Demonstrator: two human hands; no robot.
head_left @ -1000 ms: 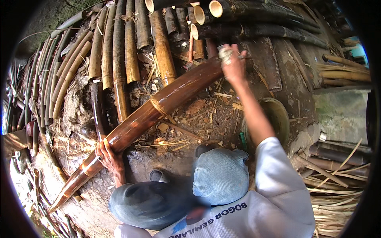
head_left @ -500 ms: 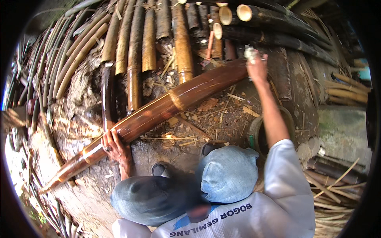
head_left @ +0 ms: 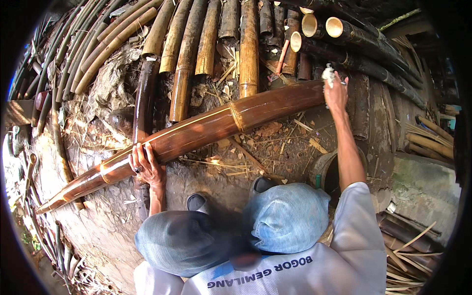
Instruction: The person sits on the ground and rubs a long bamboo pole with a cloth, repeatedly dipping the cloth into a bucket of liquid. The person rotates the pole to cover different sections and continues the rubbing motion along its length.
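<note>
A: Outdoors, what lies on the dirt ground (head_left: 275, 162)?

B: Stacked bamboo poles (head_left: 206, 44) beyond the fingers. One long brown bamboo culm (head_left: 206, 130) runs diagonally, lower left to upper right.

A: Who holds it?

B: Left hand (head_left: 145, 164), fingers wrapped over it; right hand (head_left: 336, 93) at the far end, fingers closed on a pale cloth (head_left: 328, 73). Probably heavy, stiff, glossy-slick; grip near nodes.

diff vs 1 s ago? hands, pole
The right hand, holding a pale rag, slid further along the brown bamboo pole toward its thick end. The left hand keeps gripping the pole near its thin end; the pole lies as before.
</note>
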